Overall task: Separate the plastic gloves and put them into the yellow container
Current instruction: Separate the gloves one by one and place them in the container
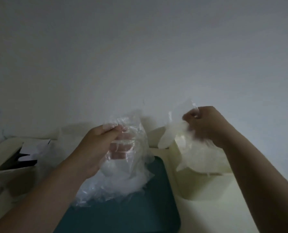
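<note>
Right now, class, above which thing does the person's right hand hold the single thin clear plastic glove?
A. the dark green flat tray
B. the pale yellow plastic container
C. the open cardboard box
B: the right hand pinches the single glove, which hangs over the pale yellow container; the dark green tray lies under the bundle of gloves that the left hand grips.

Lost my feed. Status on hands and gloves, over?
Left hand grips glove bundle over green tray. Right hand pinches one glove above yellow container. Nothing blocking.
</note>
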A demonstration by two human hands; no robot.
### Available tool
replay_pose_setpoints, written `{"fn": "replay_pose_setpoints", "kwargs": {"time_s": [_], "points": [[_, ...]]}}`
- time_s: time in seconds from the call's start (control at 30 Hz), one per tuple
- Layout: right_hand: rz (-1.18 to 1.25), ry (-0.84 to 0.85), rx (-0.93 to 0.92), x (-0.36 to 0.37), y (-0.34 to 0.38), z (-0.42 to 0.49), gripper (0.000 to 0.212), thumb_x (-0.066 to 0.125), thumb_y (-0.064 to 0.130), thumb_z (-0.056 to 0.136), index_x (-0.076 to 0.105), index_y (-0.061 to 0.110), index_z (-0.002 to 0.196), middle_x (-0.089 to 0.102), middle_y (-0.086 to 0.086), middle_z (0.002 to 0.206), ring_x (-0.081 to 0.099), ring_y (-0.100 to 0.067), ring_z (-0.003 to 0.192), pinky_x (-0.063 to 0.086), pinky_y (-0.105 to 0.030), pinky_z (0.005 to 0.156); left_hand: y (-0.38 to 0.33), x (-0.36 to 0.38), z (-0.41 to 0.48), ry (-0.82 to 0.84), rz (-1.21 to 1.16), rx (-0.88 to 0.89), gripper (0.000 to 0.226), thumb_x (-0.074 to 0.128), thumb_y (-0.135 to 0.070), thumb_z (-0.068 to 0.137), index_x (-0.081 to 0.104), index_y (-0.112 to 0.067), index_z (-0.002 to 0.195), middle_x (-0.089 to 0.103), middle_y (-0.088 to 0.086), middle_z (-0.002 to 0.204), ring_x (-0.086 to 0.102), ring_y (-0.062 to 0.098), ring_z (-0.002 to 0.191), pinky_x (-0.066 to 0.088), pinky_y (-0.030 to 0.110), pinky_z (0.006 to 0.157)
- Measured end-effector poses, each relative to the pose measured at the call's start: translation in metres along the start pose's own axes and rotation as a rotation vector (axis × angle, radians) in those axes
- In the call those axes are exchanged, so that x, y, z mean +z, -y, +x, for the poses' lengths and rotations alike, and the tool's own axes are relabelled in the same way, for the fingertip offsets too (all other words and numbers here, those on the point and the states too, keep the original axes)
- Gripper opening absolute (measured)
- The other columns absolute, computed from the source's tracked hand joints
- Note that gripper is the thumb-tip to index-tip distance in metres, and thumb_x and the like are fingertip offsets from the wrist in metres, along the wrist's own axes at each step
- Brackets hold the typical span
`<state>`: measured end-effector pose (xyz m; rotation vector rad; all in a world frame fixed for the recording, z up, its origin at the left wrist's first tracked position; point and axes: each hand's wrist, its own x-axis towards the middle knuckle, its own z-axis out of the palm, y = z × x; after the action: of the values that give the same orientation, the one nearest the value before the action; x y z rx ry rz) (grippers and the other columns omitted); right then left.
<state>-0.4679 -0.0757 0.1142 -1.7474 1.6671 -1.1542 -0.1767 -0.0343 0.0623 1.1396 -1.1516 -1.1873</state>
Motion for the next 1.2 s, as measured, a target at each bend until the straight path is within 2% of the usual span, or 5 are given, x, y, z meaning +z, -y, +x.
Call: {"fn": "replay_pose_setpoints", "kwargs": {"time_s": [0.2, 0.47, 0.73, 1.07, 1.2], "points": [[-0.495, -0.037, 0.018, -0.023, -0.058, 0.042, 0.032, 0.053, 0.012, 0.086, 0.050, 0.011, 0.054, 0.063, -0.003, 0.052, 0.063, -0.023, 0.048, 0.052, -0.032, 0.051, -0.051, 0.032, -0.019, 0.189, 0.085, 0.098, 0.019, 0.051, -0.021, 0.108, 0.068, -0.012, 0.112, 0.080, 0.012, 0.109, 0.077, 0.033, 0.081, 0.061, 0.034, 0.060], [-0.339, 0.104, 0.094, -0.013, -0.082, 0.068, 0.037, 0.053, 0.014, 0.103, 0.057, 0.008, 0.139, 0.061, -0.013, 0.136, 0.061, -0.032, 0.118, 0.048, -0.035, 0.096, -0.086, 0.111, 0.002, 0.430, -0.023, 0.131, 0.016, 0.050, -0.014, 0.109, 0.065, -0.011, 0.114, 0.080, 0.013, 0.104, 0.079, 0.029, 0.086, 0.064, 0.036, 0.066], [-0.047, -0.309, -0.098, -0.075, -0.036, 0.023, 0.035, 0.054, 0.018, 0.103, 0.064, 0.019, 0.136, 0.067, -0.001, 0.120, 0.066, -0.018, 0.095, 0.053, -0.026, 0.080, -0.021, 0.189, 0.083, 0.205, 0.246, 0.026, 0.013, 0.070, 0.006, 0.091, 0.071, -0.006, 0.090, 0.071, 0.013, 0.086, 0.071, 0.021, 0.066, 0.064, 0.034, 0.063], [-0.749, 0.607, 0.011, -0.003, -0.027, -0.017, 0.067, 0.041, 0.041, 0.109, 0.008, 0.025, 0.166, 0.021, -0.005, 0.171, 0.028, -0.028, 0.155, 0.025, -0.041, 0.124, 0.012, 0.195, 0.106, 0.081, 0.514, 0.155, 0.042, 0.060, -0.001, 0.095, 0.061, -0.018, 0.133, 0.061, 0.000, 0.131, 0.059, 0.018, 0.119, 0.050, 0.030, 0.097], [-0.920, 0.764, 0.038, 0.033, -0.052, 0.005, 0.052, 0.045, 0.030, 0.107, 0.037, 0.022, 0.158, 0.045, -0.006, 0.159, 0.046, -0.028, 0.143, 0.037, -0.042, 0.118, 0.010, 0.163, 0.092, 0.015, 0.509, 0.289, 0.036, 0.065, -0.010, 0.097, 0.063, -0.020, 0.131, 0.063, -0.005, 0.128, 0.060, 0.012, 0.118, 0.048, 0.025, 0.095]]}}
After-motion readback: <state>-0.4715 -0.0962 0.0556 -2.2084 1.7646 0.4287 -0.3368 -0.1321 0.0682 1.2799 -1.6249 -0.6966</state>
